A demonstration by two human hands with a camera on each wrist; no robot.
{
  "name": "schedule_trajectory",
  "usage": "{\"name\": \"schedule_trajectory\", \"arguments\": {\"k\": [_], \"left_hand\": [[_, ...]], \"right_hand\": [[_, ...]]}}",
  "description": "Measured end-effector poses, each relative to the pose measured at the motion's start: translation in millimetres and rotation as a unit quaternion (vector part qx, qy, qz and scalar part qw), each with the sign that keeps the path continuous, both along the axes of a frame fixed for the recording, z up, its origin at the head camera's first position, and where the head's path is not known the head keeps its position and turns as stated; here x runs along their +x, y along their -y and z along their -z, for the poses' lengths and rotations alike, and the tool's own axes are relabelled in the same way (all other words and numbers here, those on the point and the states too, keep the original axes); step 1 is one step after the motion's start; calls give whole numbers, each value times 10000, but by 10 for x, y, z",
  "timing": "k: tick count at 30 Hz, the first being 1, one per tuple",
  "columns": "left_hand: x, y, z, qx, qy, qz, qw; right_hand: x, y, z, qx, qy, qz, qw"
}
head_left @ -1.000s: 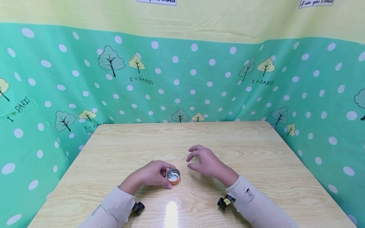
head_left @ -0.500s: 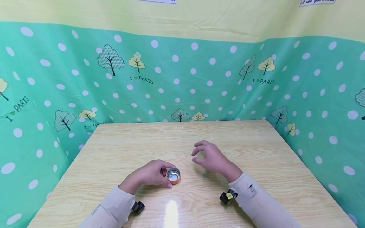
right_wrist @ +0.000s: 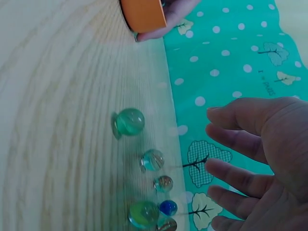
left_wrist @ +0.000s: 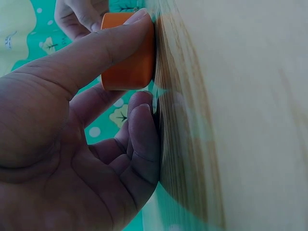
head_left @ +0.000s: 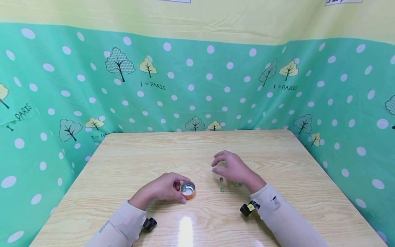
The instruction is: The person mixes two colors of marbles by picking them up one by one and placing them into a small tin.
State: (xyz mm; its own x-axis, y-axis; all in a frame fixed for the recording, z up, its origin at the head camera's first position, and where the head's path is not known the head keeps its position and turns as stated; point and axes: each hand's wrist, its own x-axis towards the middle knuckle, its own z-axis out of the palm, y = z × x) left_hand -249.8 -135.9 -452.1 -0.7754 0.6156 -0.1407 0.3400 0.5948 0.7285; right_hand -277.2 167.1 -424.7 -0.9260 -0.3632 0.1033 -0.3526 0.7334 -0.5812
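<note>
My left hand [head_left: 165,188] pinches a small round orange tin [head_left: 189,197] between thumb and fingers, its open top facing up on the table. Inside its silvery interior lies something greenish and glassy [head_left: 183,189], too small to make out. To the right, my right hand [head_left: 232,168] hovers with fingers loosely bent and nothing in them. Several glass marbles lie below it: a green marble [right_wrist: 130,121], a clear marble [right_wrist: 153,160], a small brownish marble [right_wrist: 164,184], a blue marble [right_wrist: 168,207] and a yellow-green marble [right_wrist: 144,214]. Another is cut off at the view's bottom edge.
The light wooden table [head_left: 148,151] ends at a green dotted curtain [head_left: 191,99] behind and on both sides. A black wrist camera [head_left: 150,224] sits under the left sleeve, and another camera [head_left: 247,209] under the right sleeve.
My right hand has moved right and slightly farther back. Marbles have come into view on the table under and beside it. My left hand and the tin stay in place.
</note>
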Motion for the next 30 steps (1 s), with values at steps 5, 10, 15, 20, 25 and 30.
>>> {"name": "schedule_trajectory", "arguments": {"k": [5, 10, 15, 20, 25, 30], "left_hand": [[-4, 4, 14, 33, -16, 22, 10000], [-6, 3, 25, 27, 16, -18, 10000], [2, 2, 26, 1, 47, -82, 10000], [10, 1, 15, 14, 50, -70, 10000], [16, -1, 5, 7, 36, -59, 10000], [19, -3, 2, -10, 34, -79, 10000]], "right_hand": [[-42, -73, 17, -59, 146, 55, 9999], [-71, -138, 13, -83, 220, 90, 9997], [-109, -205, 12, -21, 174, 178, 9997], [-160, -272, 34, -10, 132, 261, 9996], [-215, -341, 90, -44, 143, 286, 9995], [-237, -384, 114, 22, 70, 291, 9996]]}}
